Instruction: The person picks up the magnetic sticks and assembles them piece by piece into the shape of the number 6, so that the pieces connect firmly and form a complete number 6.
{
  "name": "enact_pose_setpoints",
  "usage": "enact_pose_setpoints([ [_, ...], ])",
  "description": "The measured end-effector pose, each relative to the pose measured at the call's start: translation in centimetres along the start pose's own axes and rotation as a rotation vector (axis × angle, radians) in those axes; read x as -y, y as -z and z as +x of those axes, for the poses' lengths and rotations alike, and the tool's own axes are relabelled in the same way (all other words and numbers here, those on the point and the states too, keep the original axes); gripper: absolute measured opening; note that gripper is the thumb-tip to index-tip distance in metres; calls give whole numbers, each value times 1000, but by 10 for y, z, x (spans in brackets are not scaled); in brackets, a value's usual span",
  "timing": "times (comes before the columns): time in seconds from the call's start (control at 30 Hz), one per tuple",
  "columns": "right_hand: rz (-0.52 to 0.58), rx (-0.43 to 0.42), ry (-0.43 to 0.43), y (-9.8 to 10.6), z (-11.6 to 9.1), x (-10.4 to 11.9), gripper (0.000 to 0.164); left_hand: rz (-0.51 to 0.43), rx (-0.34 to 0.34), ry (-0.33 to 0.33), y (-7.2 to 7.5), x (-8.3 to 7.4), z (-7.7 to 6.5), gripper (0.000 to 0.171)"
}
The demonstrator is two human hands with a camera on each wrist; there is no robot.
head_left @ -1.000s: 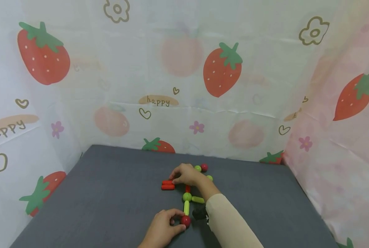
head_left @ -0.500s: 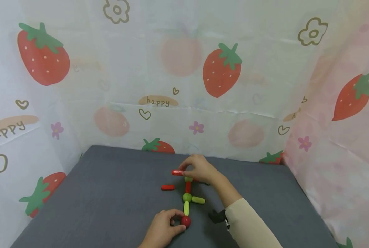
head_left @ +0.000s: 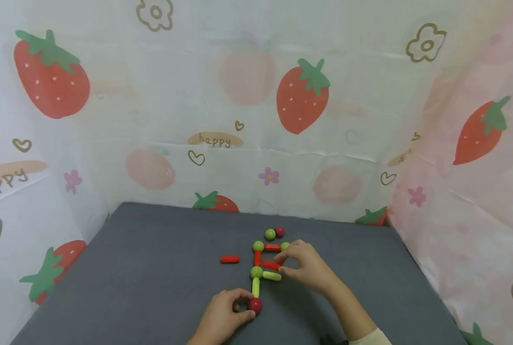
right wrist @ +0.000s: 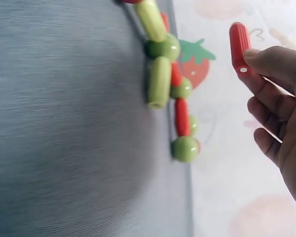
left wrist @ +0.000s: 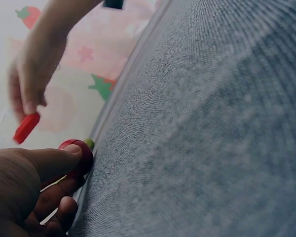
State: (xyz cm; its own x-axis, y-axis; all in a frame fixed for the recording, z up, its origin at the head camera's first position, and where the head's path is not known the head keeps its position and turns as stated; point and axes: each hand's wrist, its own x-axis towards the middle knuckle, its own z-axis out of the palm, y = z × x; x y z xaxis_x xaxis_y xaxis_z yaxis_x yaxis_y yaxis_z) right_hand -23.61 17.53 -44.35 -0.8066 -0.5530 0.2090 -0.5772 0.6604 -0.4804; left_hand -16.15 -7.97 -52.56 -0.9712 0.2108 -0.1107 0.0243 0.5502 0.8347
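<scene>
My right hand [head_left: 305, 263] pinches a red rod [right wrist: 240, 47] between thumb and fingers, held up over the table. My left hand [head_left: 223, 311] grips a red ball [head_left: 255, 305] at the near end of a chain on the table. From that ball a yellow-green rod [head_left: 256, 287] runs to a green ball [head_left: 256, 272], which also has a second yellow-green rod [head_left: 272, 276] pointing right. Farther up the chain, a red rod [head_left: 257, 258] leads to another green ball [head_left: 258, 246], and a red crosspiece rod [head_left: 272, 247] joins it to a green ball [head_left: 285, 246] beside my right hand.
A loose red rod [head_left: 230, 259] lies left of the chain. Behind the chain sit a loose green ball [head_left: 270, 234] and a dark red ball [head_left: 279, 232] side by side. The grey table [head_left: 165, 268] is enclosed by a strawberry-print cloth [head_left: 247, 187].
My right hand has picked one red rod from the pair at the left, lifted it and carried it right, over the chain. My left hand stays on the red ball.
</scene>
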Motion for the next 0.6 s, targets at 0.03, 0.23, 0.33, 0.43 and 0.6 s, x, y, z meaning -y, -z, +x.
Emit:
enact_pose_setpoints([
  [0.03,2,1,-5,-3,-6,-2,18,7,-3,3,-1,0,-1,32],
  [0.23,22,-3,-9,-23,-32,-11,18,32,-19,-6,-2,2,-1,32],
  [0.33,39,-1,-11,-30,-40,-14,19,48,-30,-21,-1,1,-1,32],
  [0.43,65,16,-22,-36,-44,-15,19,69,-40,-33,-1,0,-1,32],
  [0.6,146,50,-64,-45,-51,-18,18,84,-43,-37,-1,-2,-3,33],
])
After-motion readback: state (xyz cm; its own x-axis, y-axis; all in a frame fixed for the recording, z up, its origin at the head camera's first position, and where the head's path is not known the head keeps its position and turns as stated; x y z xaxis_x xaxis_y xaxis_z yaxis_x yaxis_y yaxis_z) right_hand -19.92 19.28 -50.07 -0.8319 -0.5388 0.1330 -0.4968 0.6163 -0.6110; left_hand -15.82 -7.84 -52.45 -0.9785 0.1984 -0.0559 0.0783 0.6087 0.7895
